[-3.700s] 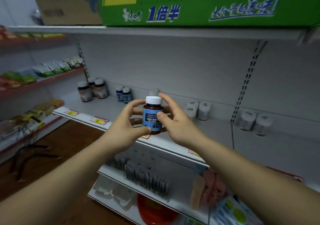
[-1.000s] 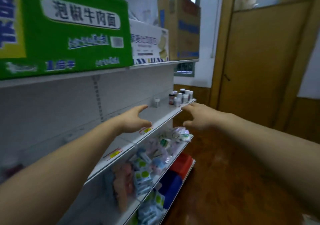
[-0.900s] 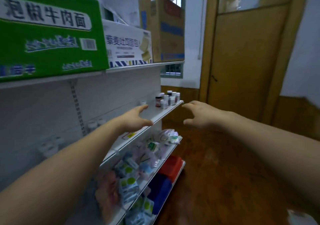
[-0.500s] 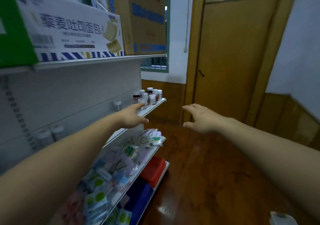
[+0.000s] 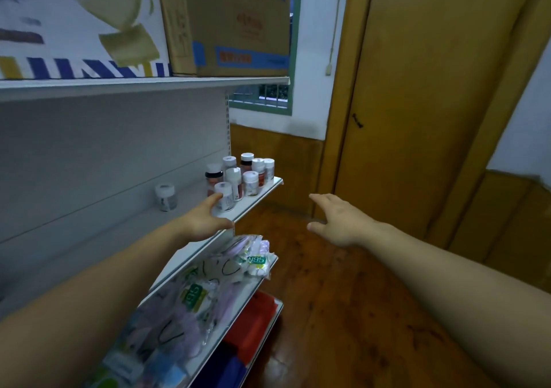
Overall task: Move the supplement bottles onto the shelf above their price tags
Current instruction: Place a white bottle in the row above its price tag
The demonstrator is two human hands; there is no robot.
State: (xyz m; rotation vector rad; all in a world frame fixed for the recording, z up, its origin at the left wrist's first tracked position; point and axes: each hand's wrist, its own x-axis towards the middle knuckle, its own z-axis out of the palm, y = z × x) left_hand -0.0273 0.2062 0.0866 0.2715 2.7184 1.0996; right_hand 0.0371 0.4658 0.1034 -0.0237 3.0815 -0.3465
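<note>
We see the grey shelf (image 5: pixel 256 193) running away from us on the left and ending in a free corner; every place below is given against it. Right of its front edge lies a broad stretch of bare wooden floor (image 5: pixel 343 298), reaching to a yellow-brown door (image 5: pixel 432 104) beyond the shelf's far end. Above it a higher board carries a brown carton (image 5: pixel 226 20) and a white printed box (image 5: pixel 80 20). Below it, a lower tier holds bagged N95 masks (image 5: pixel 235 262) spilling toward its lip.

At the shelf's far end stands a tight cluster of supplement bottles (image 5: pixel 241 175), upright, white-capped, reaching close to the end edge. One small jar (image 5: pixel 165 196) stands apart against the back panel, with bare shelf between it and the cluster.

Our left hand (image 5: pixel 205 220) is over the shelf, fingers spread and grasping nothing; its fingertips (image 5: pixel 215 198) sit just beside the nearest white bottle (image 5: pixel 225 195), and we cannot tell whether they touch. Our right hand (image 5: pixel 340 223) hangs off the shelf's front edge over the floor, fingers loose and empty, well apart from the bottles.
</note>
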